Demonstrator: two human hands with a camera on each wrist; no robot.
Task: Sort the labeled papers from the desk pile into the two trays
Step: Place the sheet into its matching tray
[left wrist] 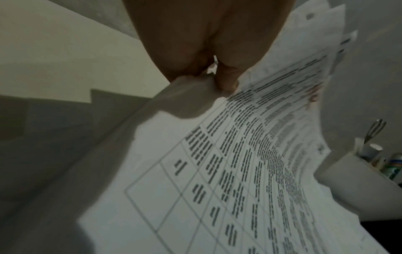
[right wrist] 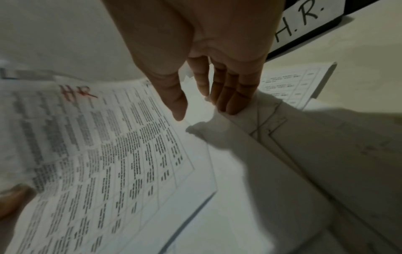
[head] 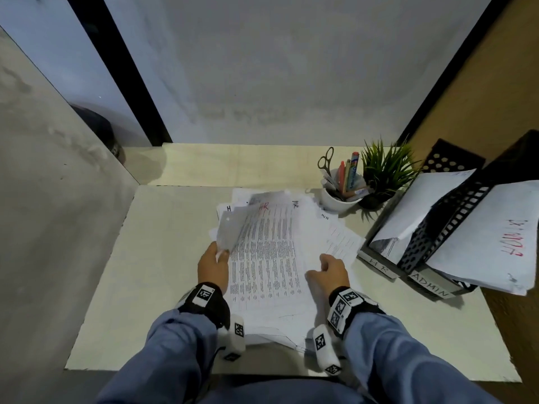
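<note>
A loose pile of printed papers [head: 271, 313] lies mid-desk. Its top sheet [head: 268, 246] carries a red "HR" mark [right wrist: 76, 92] and a printed table [left wrist: 228, 171]. My left hand [head: 221, 253] pinches that sheet's left edge and curls it up off the pile; the pinch [left wrist: 214, 77] shows close up. My right hand [head: 328, 265] lies on the pile's right side, fingers straight, fingertips [right wrist: 230, 110] touching paper, holding nothing. At the right stand two black trays, labelled HR [head: 379, 268] [right wrist: 304, 22] and ADMIN [head: 431, 287], both holding sheets.
A white cup [head: 341, 199] with pens and scissors [head: 326, 160] stands behind the pile, next to a small green plant [head: 385, 170]. Partition walls close the desk at the left, back and right. A sheet marked in red [head: 495, 237] hangs over the ADMIN tray's front.
</note>
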